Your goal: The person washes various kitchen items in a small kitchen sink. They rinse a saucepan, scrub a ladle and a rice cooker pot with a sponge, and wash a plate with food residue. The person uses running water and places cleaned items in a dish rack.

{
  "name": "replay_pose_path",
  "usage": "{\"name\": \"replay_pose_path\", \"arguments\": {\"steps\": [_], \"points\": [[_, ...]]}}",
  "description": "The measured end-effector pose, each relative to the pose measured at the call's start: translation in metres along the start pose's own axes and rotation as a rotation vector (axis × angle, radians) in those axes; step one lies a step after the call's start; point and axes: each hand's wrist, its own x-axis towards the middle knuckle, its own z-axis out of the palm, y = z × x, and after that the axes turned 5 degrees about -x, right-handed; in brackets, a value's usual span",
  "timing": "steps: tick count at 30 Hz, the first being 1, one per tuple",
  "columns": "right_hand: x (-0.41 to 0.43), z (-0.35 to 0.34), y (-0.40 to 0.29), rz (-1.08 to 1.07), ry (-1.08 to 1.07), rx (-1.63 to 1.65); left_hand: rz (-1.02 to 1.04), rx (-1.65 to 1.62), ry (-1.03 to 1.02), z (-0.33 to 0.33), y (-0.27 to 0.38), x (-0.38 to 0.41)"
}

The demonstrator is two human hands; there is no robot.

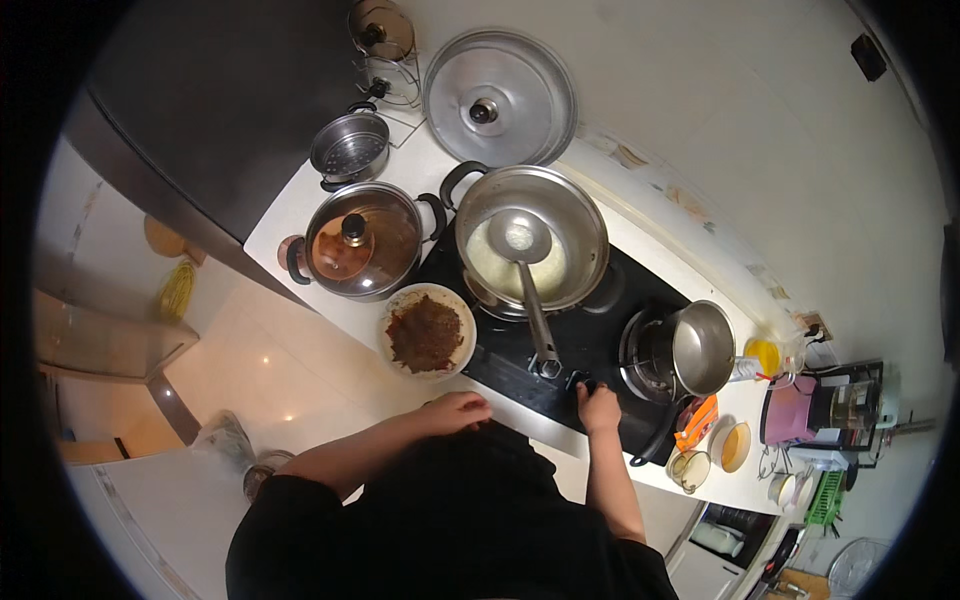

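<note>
My right hand (599,406) grips a black control knob (580,381) at the front of the black gas stove (510,360). My left hand (459,412) hangs before the counter edge with loosely curled fingers and nothing visible in it. A large two-handled steel pot (585,217) stands on the left burner with pale yellowish liquid inside. A metal ladle (534,311) rests in it, its handle over the front rim. Just left of the stove sits a bowl (469,330) of dark reddish-brown paste. A small steel saucepan (703,349) is at the right burner, its long handle towards me.
A glass-lidded pot (397,255) and a steel steamer insert (350,150) stand on the left counter (281,199). A large metal lid (517,67) leans on the wall. Right of the stove are an orange packet (697,424), a glass bowl (690,471) and a bowl of yellow-orange contents (735,446).
</note>
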Motion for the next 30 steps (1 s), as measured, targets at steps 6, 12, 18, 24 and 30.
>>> {"name": "replay_pose_path", "arguments": {"steps": [6, 12, 18, 24, 30], "points": [[0.008, -0.018, -0.014, 0.142, -0.121, 0.039, -0.099, -0.143, 0.102, -0.047, -0.015, -0.036], [0.021, -0.009, -0.011, 0.04, -0.115, -0.113, -0.01, -0.16, 0.128, -0.056, -0.016, -0.033], [0.034, -0.018, -0.017, -0.411, -0.199, -0.487, 0.029, -0.136, 0.147, -0.054, -0.026, -0.032], [0.054, -0.002, -0.005, -0.713, -0.146, -0.686, 0.026, -0.169, 0.168, -0.049, -0.029, -0.029], [0.054, -0.006, -0.006, -0.721, -0.164, -0.683, 0.014, -0.184, 0.178, -0.048, -0.032, -0.027]]}}
